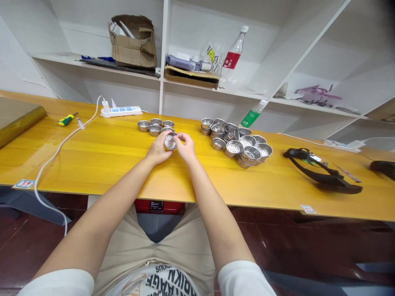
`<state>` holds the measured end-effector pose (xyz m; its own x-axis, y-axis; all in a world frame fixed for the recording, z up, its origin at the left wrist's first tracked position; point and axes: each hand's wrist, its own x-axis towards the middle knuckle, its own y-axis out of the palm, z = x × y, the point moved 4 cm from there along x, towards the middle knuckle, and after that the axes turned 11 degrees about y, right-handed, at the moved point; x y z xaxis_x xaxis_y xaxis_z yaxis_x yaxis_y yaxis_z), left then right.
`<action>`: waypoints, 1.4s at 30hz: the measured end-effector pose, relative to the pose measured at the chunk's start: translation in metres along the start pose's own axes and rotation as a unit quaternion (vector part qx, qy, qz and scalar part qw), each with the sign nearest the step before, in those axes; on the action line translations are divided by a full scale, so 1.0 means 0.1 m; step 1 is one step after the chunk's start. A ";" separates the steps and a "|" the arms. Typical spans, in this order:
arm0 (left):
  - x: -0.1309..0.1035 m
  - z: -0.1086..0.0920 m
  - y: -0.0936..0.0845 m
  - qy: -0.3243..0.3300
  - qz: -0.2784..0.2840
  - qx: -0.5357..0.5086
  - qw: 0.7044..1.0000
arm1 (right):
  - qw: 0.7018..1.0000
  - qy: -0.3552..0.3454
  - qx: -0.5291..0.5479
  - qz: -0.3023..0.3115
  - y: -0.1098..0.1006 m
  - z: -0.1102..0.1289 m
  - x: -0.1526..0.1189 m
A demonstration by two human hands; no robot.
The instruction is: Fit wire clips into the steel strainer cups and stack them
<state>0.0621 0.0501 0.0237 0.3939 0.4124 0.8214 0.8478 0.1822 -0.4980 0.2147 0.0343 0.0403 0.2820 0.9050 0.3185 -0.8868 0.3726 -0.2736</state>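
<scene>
At the yellow table (101,164), a metal cup (169,142) sat between the left grip (158,149), clasped round its side, and the right grip (186,147), pinching its rim — likely light, stiff, slick, best held round its side.

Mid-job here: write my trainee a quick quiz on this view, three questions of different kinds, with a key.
1. True or false: the left hand holds a perforated metal cup.
2. What tool lies on the table, left of the power strip?
3. Fill in: the larger group of cups sits to the wearer's ____.

Key: 1. True. 2. A screwdriver. 3. Right.
</scene>
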 end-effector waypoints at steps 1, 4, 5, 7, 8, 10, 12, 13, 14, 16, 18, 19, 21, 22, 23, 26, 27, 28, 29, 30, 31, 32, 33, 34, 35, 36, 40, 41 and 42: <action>0.00 0.00 0.00 0.013 0.005 0.006 1.000 | 0.999 -0.016 -0.039 -0.029 -0.03 0.02 -0.01; 0.00 0.00 0.00 0.040 0.028 0.031 0.998 | 0.993 -0.029 -0.106 -0.039 -0.07 0.06 -0.05; 0.00 0.00 0.01 0.047 0.040 0.040 0.997 | 0.994 -0.017 -0.103 -0.016 -0.06 0.06 -0.05; 0.00 0.00 0.02 0.061 0.060 0.052 0.995 | 0.997 0.041 -0.057 0.044 0.00 0.04 -0.06; 0.01 0.00 0.03 0.069 0.069 0.055 0.994 | 0.994 0.084 -0.022 0.071 0.03 0.02 -0.07; 0.01 -0.02 0.05 0.084 0.080 0.057 0.992 | 0.978 0.170 0.056 0.109 0.08 -0.01 -0.08; 0.01 -0.03 0.06 0.092 0.083 0.054 0.991 | 0.956 0.237 0.121 0.126 0.10 -0.02 -0.09; 0.01 -0.04 0.07 0.093 0.084 0.051 0.991 | 0.946 0.262 0.143 0.130 0.10 -0.02 -0.09; 0.01 -0.04 0.07 0.093 0.086 0.047 0.991 | 0.936 0.284 0.160 0.133 0.09 -0.03 -0.10; 0.01 -0.05 0.08 0.090 0.093 0.038 0.991 | 0.919 0.317 0.185 0.142 0.08 -0.04 -0.10; 0.01 -0.05 0.08 0.085 0.100 0.031 0.991 | 0.903 0.336 0.214 0.159 0.08 -0.04 -0.11; 0.01 -0.05 0.08 0.083 0.100 0.029 0.991 | 0.895 0.341 0.231 0.171 0.08 -0.04 -0.11; 0.00 -0.04 0.07 0.078 0.094 0.026 0.992 | 0.877 0.349 0.264 0.196 0.10 -0.03 -0.12; -0.01 -0.04 0.07 0.078 0.089 0.025 0.993 | 0.869 0.354 0.277 0.204 0.11 -0.03 -0.13; -0.01 -0.04 0.06 0.080 0.086 0.023 0.993 | 0.863 0.359 0.287 0.208 0.11 -0.02 -0.13; -0.02 -0.03 0.07 0.086 0.085 0.017 0.993 | 0.851 0.371 0.309 0.205 0.11 0.00 -0.15; -0.02 -0.03 0.07 0.085 0.088 0.016 0.992 | 0.849 0.375 0.314 0.202 0.11 0.00 -0.15; -0.03 -0.02 0.08 0.082 0.092 0.016 0.992 | 0.846 0.379 0.317 0.199 0.11 0.00 -0.15; -0.03 -0.01 0.08 0.077 0.094 0.016 0.992 | 0.845 0.383 0.318 0.196 0.10 0.00 -0.15; -0.03 0.00 0.09 0.073 0.096 0.017 0.993 | 0.844 0.387 0.318 0.194 0.10 -0.01 -0.14; -0.03 0.00 0.09 0.070 0.097 0.018 0.993 | 0.843 0.390 0.318 0.192 0.10 -0.01 -0.14; -0.03 0.01 0.10 0.068 0.096 0.018 0.993 | 0.842 0.392 0.318 0.192 0.09 -0.02 -0.13; -0.03 0.02 0.10 0.067 0.094 0.019 0.993 | 0.841 0.393 0.318 0.192 0.09 -0.02 -0.13; -0.03 0.02 0.11 0.067 0.092 0.020 0.993 | 0.840 0.394 0.319 0.192 0.08 -0.03 -0.12; -0.03 0.02 0.11 0.066 0.091 0.021 0.993 | 0.840 0.394 0.320 0.192 0.08 -0.04 -0.12; -0.03 0.03 0.11 0.064 0.090 0.022 0.994 | 0.840 0.393 0.320 0.190 0.07 -0.04 -0.11; -0.03 0.07 0.09 0.040 0.076 0.027 0.996 | 0.849 0.374 0.326 0.183 0.06 -0.01 -0.11; -0.03 0.08 0.08 0.032 0.071 0.028 0.997 | 0.852 0.365 0.327 0.185 0.06 0.00 -0.11; -0.03 0.09 0.08 0.027 0.069 0.027 0.997 | 0.856 0.354 0.328 0.187 0.06 0.02 -0.11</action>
<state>0.0644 0.0581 0.0150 0.5250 0.3878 0.7576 0.7644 0.1766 -0.6201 0.2058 0.0261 0.0374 -0.1210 0.9199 -0.3729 -0.9127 0.0446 0.4062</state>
